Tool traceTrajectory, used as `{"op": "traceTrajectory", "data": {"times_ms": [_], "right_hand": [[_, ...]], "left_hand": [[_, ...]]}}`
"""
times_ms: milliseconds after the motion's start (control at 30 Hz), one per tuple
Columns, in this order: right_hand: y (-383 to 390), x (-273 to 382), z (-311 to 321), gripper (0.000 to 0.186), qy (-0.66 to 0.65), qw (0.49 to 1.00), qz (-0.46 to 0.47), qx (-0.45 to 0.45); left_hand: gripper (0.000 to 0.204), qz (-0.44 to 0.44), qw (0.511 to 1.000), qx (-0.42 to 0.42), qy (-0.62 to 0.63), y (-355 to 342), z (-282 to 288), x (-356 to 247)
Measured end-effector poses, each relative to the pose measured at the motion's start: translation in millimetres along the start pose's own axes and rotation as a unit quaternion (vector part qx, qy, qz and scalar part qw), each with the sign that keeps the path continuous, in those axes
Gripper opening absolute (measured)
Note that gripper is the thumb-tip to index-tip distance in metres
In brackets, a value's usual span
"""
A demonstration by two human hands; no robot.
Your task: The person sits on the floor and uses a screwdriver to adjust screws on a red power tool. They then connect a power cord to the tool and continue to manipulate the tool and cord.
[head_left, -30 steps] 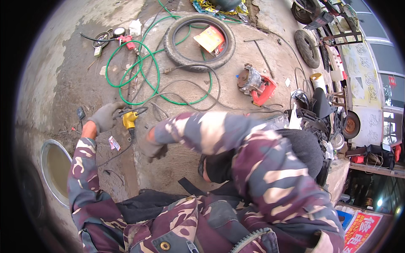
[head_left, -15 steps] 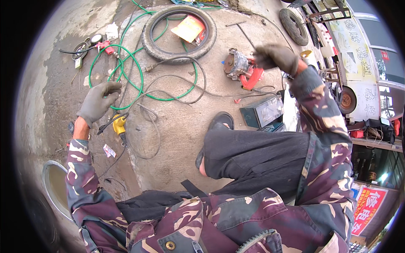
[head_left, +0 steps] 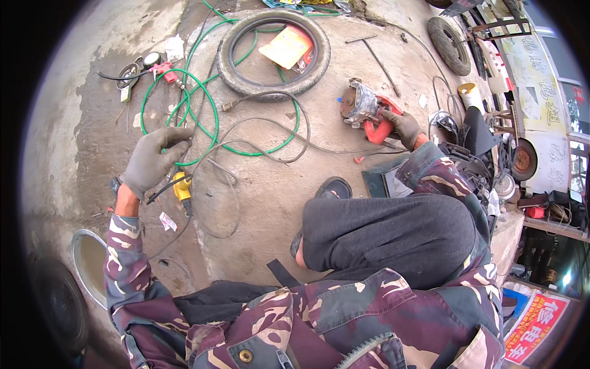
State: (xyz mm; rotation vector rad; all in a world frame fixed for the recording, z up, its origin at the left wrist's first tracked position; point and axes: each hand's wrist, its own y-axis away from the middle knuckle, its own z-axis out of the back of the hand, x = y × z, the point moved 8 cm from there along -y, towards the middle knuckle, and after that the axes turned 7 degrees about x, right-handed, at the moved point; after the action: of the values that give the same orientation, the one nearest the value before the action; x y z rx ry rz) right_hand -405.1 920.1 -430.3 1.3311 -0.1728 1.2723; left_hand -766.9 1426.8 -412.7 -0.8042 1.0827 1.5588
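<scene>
My left hand [head_left: 150,163], in a grey glove, hangs with bent, parted fingers and nothing visible in them, just above-left of a yellow tool [head_left: 183,189] with dark cords. My right hand [head_left: 402,126], gloved, is closed on the handle of a red and silver power tool [head_left: 359,104] with a round disc, on the concrete. Green hose [head_left: 251,154] and dark cables lie in loops between my hands. Below the red tool, a dark green case [head_left: 375,181] is partly behind my sleeve and leg.
A tyre [head_left: 276,90] holds an orange packet [head_left: 279,48]. A red fitting with gauge [head_left: 161,69] lies upper left, a T-handled bar [head_left: 386,67] beyond the red tool, a basin [head_left: 80,249] lower left. Parts, a second tyre [head_left: 444,43] and shelving line the right.
My right arm has swung from across my body out to the right, and that hand has come down onto the red tool. My left hand sits a little higher than a second ago.
</scene>
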Motion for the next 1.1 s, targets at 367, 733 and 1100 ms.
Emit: {"op": "traceTrajectory", "data": {"times_ms": [367,733,1100], "right_hand": [[-32,3,0,0.033,-0.136,0.99,0.035,0.032],[-53,18,5,0.032,-0.11,0.992,0.001,0.065],[-27,90,-35,0.034,-0.124,0.967,0.003,0.222]], "left_hand": [[0.033,-0.106,0.98,0.054,-0.161,-6,-30,-68],[0.043,-0.014,0.95,0.221,-0.221,21,-91,-55],[0.044,-0.021,0.962,0.17,-0.213,22,-82,-71]]}}
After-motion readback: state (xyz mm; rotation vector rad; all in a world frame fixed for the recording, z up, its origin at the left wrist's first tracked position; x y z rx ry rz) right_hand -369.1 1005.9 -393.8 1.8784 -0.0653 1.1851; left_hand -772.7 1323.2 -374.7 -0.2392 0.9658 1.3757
